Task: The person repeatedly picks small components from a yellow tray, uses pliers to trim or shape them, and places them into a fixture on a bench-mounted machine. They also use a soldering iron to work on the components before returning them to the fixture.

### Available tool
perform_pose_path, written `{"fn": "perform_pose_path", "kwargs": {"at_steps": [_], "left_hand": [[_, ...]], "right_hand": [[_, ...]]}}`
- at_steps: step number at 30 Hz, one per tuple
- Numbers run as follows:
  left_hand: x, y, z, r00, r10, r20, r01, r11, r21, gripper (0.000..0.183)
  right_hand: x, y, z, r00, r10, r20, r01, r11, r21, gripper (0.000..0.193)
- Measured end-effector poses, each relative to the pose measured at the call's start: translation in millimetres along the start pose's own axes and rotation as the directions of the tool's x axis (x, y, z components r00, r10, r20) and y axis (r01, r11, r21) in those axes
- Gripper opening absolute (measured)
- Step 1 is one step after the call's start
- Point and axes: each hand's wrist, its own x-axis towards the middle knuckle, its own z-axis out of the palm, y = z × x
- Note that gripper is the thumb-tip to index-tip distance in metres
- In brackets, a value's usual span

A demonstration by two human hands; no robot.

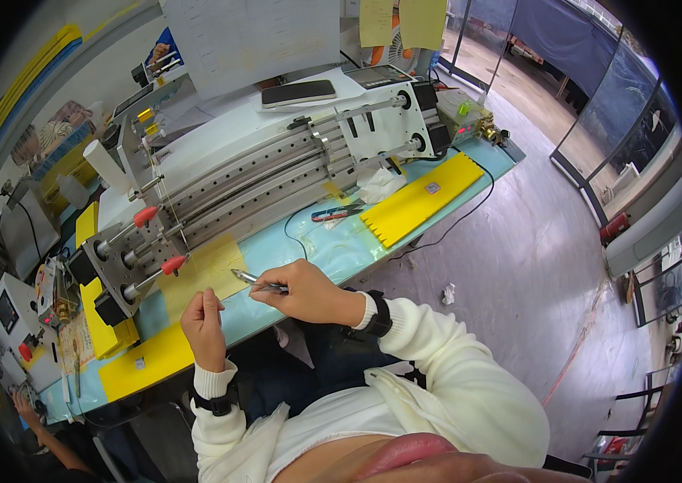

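My right hand (pixel 304 291) is closed around a silver pen-shaped tool (pixel 260 283), its pointed tip aimed left over a yellowish sheet (pixel 216 272) on the bench. Left of it, my left hand (pixel 206 326) is held up with thumb and fingers pinched together; anything between them is too small to make out. Just beyond both hands stands a metal rail machine (pixel 252 181) with two red-handled clamps, the nearer red handle (pixel 173 265) closest to my left hand. A thin thread or wire (pixel 168 201) runs down beside the clamps.
A yellow strip (pixel 425 197) with a notched end lies right on the light-blue bench mat (pixel 276 241), near red-and-blue cutters (pixel 337 212) and crumpled white tissue (pixel 379 185). Another yellow strip (pixel 148 362) lies front left. A phone (pixel 298 93) rests behind the rails. Another person's hand (pixel 25 409) shows lower left.
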Motion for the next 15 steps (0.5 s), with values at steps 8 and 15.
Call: {"fn": "perform_pose_path", "kwargs": {"at_steps": [8,15], "left_hand": [[-6.2,24.0,8.8,0.915,0.384,-0.124,-0.353,0.911,0.216,0.028],[-5.6,26.0,16.5,0.94,0.34,-0.034,-0.336,0.938,0.085,0.027]], "right_hand": [[-3.2,-29.3,-49.6,0.986,-0.012,0.165,-0.097,0.763,0.639,0.037],[-33.9,-112.2,-126.6,0.636,-0.746,-0.196,0.541,0.25,0.803,0.052]]}}
